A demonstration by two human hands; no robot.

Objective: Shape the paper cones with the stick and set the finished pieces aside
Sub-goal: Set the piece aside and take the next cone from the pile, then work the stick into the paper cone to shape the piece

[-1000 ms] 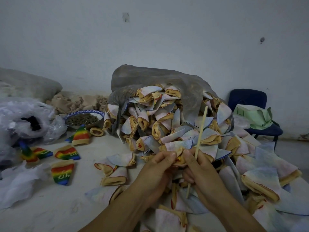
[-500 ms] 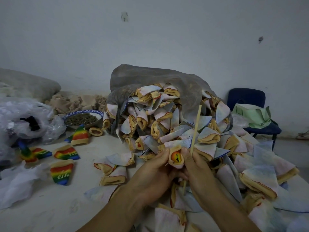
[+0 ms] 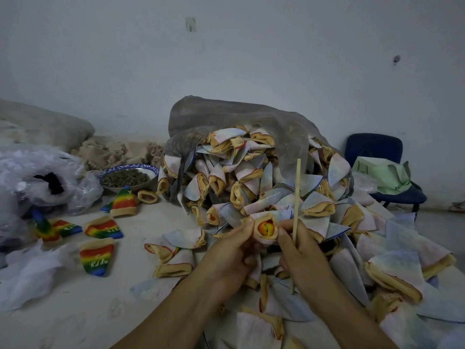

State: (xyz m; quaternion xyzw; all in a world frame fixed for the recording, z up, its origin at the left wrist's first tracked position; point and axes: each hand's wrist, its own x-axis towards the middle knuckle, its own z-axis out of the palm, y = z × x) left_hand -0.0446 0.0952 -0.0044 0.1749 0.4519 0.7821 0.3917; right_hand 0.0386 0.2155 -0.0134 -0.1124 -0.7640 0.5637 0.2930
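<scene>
The pale paper cone with a tan rim, held above the heap between both hands, now gapes and shows its orange-yellow inside; a second ago its mouth was pinched flat. The left hand pinches one edge. The right hand pinches the other, its grip closed round the thin wooden stick, which stands upright outside the cone. The cone looks ready for the stick to go in.

dim, flat, bluish indoor light, no clear source. shadows soft and weak, no glare. wide-angle bend at edges, wall line curves. centre fairly sharp, corners soft, slight noise and smear in dark areas.
</scene>
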